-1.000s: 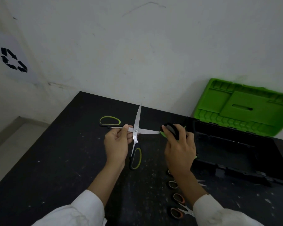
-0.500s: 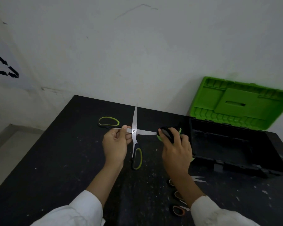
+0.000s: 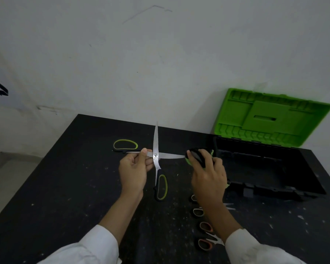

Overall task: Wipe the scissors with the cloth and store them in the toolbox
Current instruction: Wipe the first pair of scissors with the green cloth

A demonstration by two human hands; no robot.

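Observation:
A pair of scissors (image 3: 156,149) with black and lime-green handles is spread wide into a cross above the black table. My left hand (image 3: 134,169) pinches one blade just left of the pivot. My right hand (image 3: 208,174) is closed on a dark and green cloth (image 3: 197,156), which is wrapped over the tip of the blade that points right. The black toolbox (image 3: 265,168) stands open to the right, its green lid (image 3: 271,119) leaning back against the wall.
Several smaller scissors with orange and black handles (image 3: 205,226) lie in a row on the table (image 3: 55,187) under my right forearm. A white wall rises behind the table. The table's left edge drops to the floor.
My hands and the scissors hold almost the same pose. The view has shifted slightly, and the cloth stays at the tip of the right-pointing blade.

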